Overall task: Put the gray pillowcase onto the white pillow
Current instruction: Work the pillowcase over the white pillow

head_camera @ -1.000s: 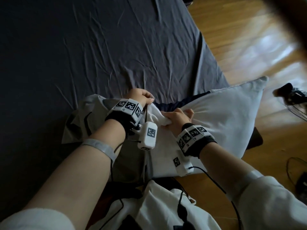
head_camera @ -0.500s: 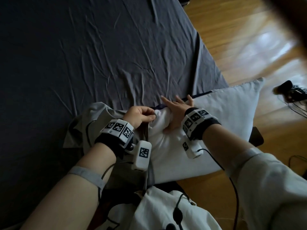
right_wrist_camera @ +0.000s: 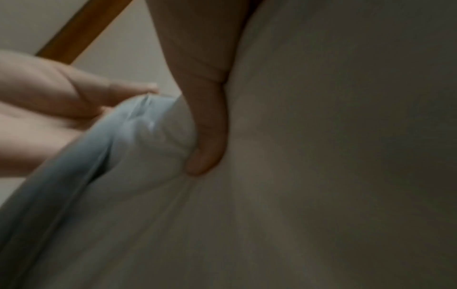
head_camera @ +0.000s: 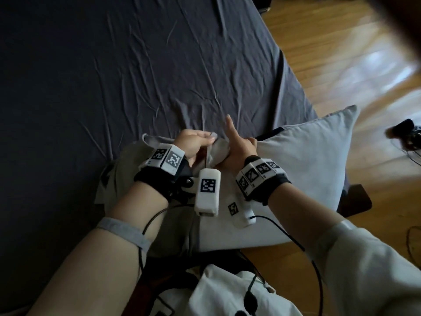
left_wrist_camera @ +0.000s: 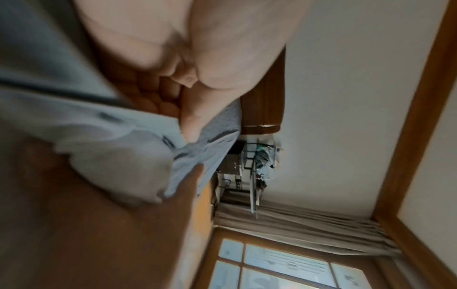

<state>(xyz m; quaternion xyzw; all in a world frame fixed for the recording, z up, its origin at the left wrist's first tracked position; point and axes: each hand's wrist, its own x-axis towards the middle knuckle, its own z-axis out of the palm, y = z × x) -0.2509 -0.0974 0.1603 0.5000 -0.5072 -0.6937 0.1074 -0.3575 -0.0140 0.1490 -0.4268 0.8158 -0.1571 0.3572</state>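
The white pillow lies across the bed's right edge, its far end hanging over the floor. The gray pillowcase lies crumpled on the bed to its left, and its open edge is drawn over the pillow's near-left corner. My left hand grips that pillowcase edge with curled fingers. My right hand holds the pillow corner between its thumb and fingers, with the index finger sticking up. In the right wrist view the pillowcase wraps part of that corner. The left wrist view is blurred.
A wrinkled dark gray sheet covers the bed. Wooden floor lies to the right, with black cables and a device on it. A dark object sits under the pillow's near edge. My white garment fills the bottom.
My right hand has gone from pressing flat on the pillow to pinching its corner with the index finger raised. My left hand has pulled the pillowcase edge further over that corner.
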